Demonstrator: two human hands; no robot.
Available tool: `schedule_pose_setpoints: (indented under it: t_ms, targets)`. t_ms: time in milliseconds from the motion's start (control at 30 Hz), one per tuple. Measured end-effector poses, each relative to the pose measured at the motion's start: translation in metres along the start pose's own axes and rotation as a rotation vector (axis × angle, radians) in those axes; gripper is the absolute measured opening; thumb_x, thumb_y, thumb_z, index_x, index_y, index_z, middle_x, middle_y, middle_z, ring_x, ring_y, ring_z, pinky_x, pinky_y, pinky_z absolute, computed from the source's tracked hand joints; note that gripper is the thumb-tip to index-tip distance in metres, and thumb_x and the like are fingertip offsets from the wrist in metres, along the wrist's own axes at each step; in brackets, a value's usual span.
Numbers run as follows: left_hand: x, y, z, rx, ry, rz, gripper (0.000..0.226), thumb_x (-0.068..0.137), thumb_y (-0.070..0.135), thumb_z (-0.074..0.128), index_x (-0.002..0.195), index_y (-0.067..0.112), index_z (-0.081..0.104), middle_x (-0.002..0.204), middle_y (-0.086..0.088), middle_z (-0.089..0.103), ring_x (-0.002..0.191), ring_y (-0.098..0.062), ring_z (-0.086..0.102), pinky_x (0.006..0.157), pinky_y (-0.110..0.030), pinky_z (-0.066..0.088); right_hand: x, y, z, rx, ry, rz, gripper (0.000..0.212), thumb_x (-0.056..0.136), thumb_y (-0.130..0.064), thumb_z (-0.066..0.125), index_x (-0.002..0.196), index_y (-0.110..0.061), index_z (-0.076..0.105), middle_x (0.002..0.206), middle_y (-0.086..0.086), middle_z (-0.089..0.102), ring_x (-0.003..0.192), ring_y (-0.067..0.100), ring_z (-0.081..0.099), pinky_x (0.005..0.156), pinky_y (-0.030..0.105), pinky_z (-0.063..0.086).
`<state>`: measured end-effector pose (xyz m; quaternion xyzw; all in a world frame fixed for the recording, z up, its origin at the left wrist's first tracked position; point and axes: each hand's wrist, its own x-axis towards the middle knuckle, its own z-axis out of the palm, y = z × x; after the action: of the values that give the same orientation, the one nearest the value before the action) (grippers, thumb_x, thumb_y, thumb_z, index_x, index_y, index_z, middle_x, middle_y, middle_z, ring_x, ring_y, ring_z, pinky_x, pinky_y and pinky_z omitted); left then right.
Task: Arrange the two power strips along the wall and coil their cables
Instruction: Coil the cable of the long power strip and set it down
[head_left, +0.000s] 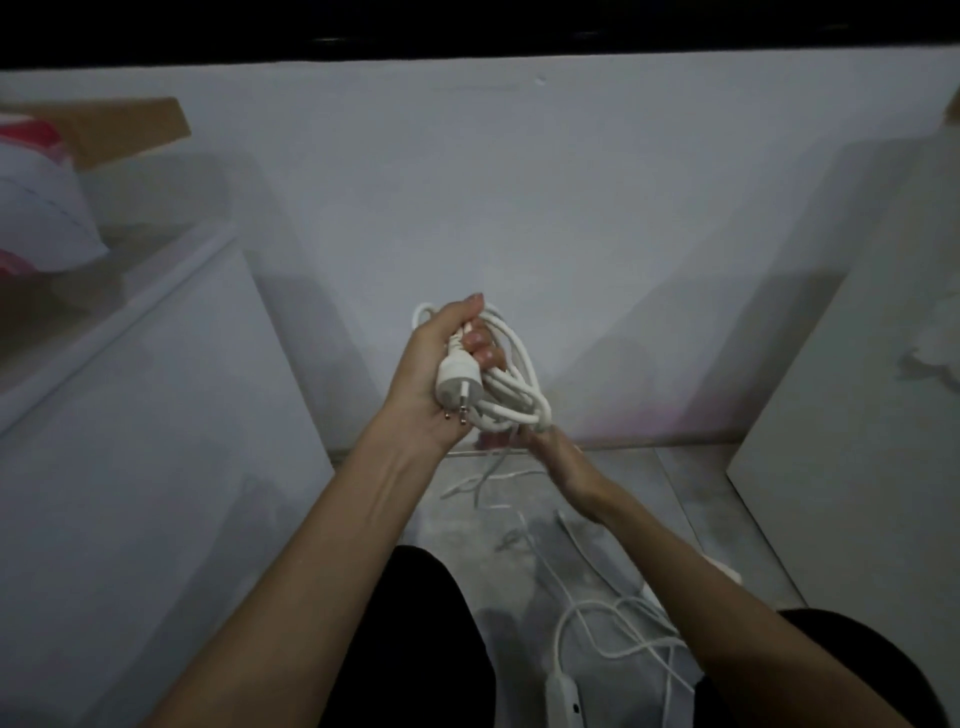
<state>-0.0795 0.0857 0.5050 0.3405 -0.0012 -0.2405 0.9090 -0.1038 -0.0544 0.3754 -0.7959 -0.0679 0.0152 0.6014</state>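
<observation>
- Cable (511, 382): white, gathered in loops and held up in front of the wall (519, 197), above the floor (675, 509).
- Left hand (441, 374): fingers curled round the loops, with the plug (453, 387) lying across the palm, pins toward the wrist.
- Right hand (558, 457): at the low end of the coil; blurred, so its grasp could not be told.
- Power strip (563, 699): white, on the grey floor among loose cable, near the knees.
- Room: dim; pale wall ahead, white panels at both sides.
</observation>
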Motion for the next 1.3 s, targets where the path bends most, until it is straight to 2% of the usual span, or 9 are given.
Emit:
schedule_pose_setpoints:
  t_ms: [167,333,533,633,733,867,1133,1233,1300]
  targets:
    - [0.019,0.012,-0.040,-0.182,0.032,-0.053,0.026,0.082,0.029,0.061,0.069,0.015,0.043,0.071,-0.003,0.046,0.063,-0.019,0.050,0.071,-0.029,0.043,-0.019,0.046,0.016,-0.206,-0.063,0.150,0.033,0.101,-0.037,0.038,0.078,-0.026,0.060,0.062,-0.004,0.064,0.065,0.012,0.065,0.077,0.038,0.052]
    - [0.027,0.024,-0.037,-0.069,0.072,0.032,0.034,0.082,0.030,0.053,0.059,0.005,0.056,0.054,-0.010,0.058,0.045,-0.022,0.060,0.051,-0.034,0.056,-0.036,0.060,0.003,-0.504,-0.149,0.147,0.018,0.100,-0.026,0.043,0.090,-0.018,0.056,0.079,0.009,0.066,0.078,0.029,0.067,0.074,0.033,0.050]
    - [0.067,0.001,-0.057,-0.148,0.223,0.144,0.013,0.098,0.013,0.050,0.096,0.004,0.061,0.093,-0.004,0.069,0.087,-0.013,0.067,0.083,-0.026,0.052,-0.020,0.031,-0.025,-0.893,-0.267,-0.160,0.021,0.096,-0.028,0.043,0.102,-0.014,0.057,0.091,0.017,0.068,0.085,0.037,0.062,0.072,0.038,0.046]
    - [0.079,-0.030,-0.069,0.020,0.269,0.160,0.014,0.099,0.009,0.048,0.104,0.001,0.057,0.111,-0.011,0.064,0.103,-0.018,0.062,0.091,-0.031,0.049,-0.014,0.016,-0.025,-1.041,-0.347,-0.270,0.020,0.092,-0.025,0.047,0.094,-0.011,0.061,0.088,0.021,0.068,0.082,0.040,0.062,0.067,0.039,0.045]
    - [0.083,-0.064,-0.083,0.316,0.387,0.227,0.007,0.094,0.002,0.055,0.090,-0.001,0.059,0.090,-0.017,0.073,0.067,-0.014,0.072,0.067,-0.028,0.060,-0.008,0.002,-0.021,-1.112,-0.345,-0.335,0.013,0.086,-0.020,0.052,0.088,-0.010,0.060,0.086,0.023,0.066,0.080,0.041,0.062,0.062,0.038,0.043]
    - [0.071,-0.085,-0.101,0.929,0.407,0.182,0.021,0.094,0.012,0.056,0.089,0.000,0.073,0.081,-0.013,0.073,0.045,-0.002,0.061,0.047,-0.017,0.049,-0.005,-0.009,-0.032,-1.319,-0.312,-0.264,0.016,0.080,-0.024,0.055,0.095,-0.020,0.062,0.101,0.011,0.067,0.093,0.034,0.063,0.064,0.033,0.036]
    - [0.072,-0.087,-0.094,1.755,0.208,0.224,0.030,0.086,0.036,0.055,0.069,0.023,0.076,0.068,0.004,0.071,0.080,-0.015,0.067,0.077,-0.029,0.053,0.000,-0.003,-0.037,-1.339,-0.267,-0.076,0.022,0.075,-0.021,0.065,0.096,-0.027,0.060,0.103,0.009,0.065,0.095,0.033,0.063,0.065,0.032,0.037]
    - [0.081,-0.075,-0.089,1.849,0.162,0.265,0.034,0.088,0.039,0.053,0.067,0.024,0.075,0.067,0.007,0.072,0.080,-0.013,0.068,0.079,-0.031,0.054,0.003,0.002,-0.041,-1.165,-0.212,0.035,0.018,0.070,-0.024,0.067,0.088,-0.023,0.065,0.093,0.007,0.068,0.084,0.029,0.066,0.062,0.029,0.043]
    - [0.084,-0.070,-0.090,1.868,0.192,0.301,0.035,0.086,0.041,0.052,0.061,0.023,0.071,0.066,0.006,0.070,0.075,-0.015,0.068,0.076,-0.035,0.056,0.004,0.011,-0.045,-0.761,-0.200,0.228,0.010,0.069,-0.018,0.070,0.079,-0.018,0.071,0.079,0.007,0.071,0.065,0.021,0.068,0.055,0.028,0.054]
